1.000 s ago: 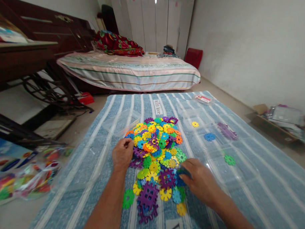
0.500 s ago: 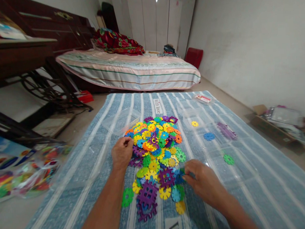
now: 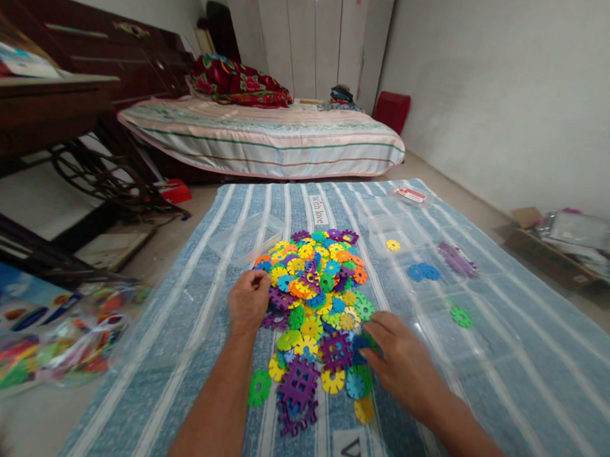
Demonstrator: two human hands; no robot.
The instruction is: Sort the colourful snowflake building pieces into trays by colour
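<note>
A heap of colourful notched plastic discs (image 3: 306, 255) lies in the middle of the striped cloth, with purple square grid pieces (image 3: 299, 382) among them. At the heap's left edge is my left hand (image 3: 248, 300), its fingers curled closed; whatever they hold is hidden. On the right, my right hand (image 3: 402, 358) reaches to the lower edge of the heap. Its thumb and fingers are apart around a dark blue disc (image 3: 360, 345), with no grip on it visible. Clear plastic trays to the right hold a yellow disc (image 3: 393, 245), two blue discs (image 3: 423, 272), purple pieces (image 3: 457, 258) and a green disc (image 3: 461, 317).
Another clear tray (image 3: 245, 237) stands behind my left hand. A small clear box with a red and white label (image 3: 410, 194) sits at the far right corner. Bagged plastic pieces (image 3: 79, 343) lie at left; a cardboard box (image 3: 560, 246) is on the floor at right.
A second blue disc now lies beside the first in the right tray. My right hand's thumb and fingers have spread apart by the heap. The left hand stays in place.
</note>
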